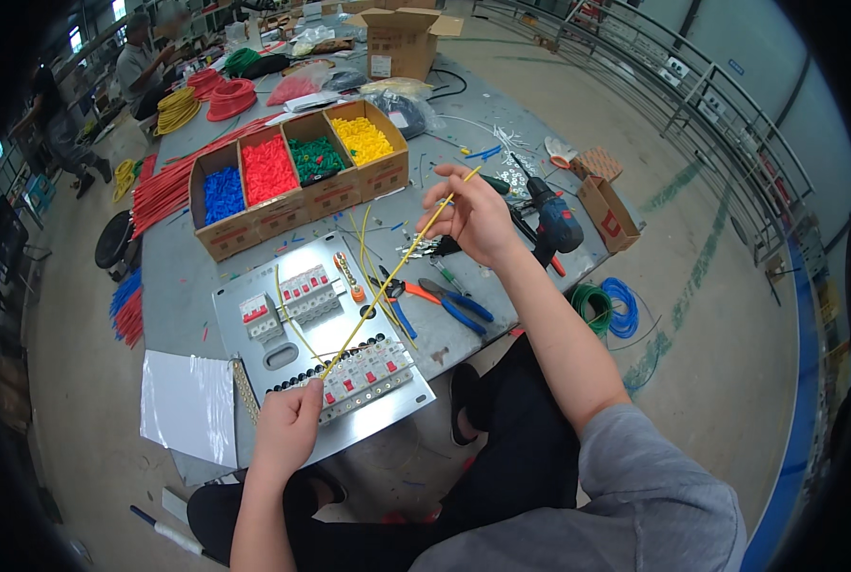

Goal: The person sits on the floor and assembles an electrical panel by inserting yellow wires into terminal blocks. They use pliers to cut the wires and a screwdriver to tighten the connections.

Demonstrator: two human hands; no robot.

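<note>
As yellow wire [404, 265] slants between | left hand [289, 426] pinches it low | right hand [478, 214], high

Electrical assembly workshop: grey-topped bench [182, 324], breaker panel [330, 336], cordless drill [559, 227], wire coils [230, 99], sorted coloured caps [269, 172].

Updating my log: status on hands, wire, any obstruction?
Left grip low on yellow wire, right grip high. Wire straight, slanting over metal plate. Blue-handled pliers lie clear.
</note>
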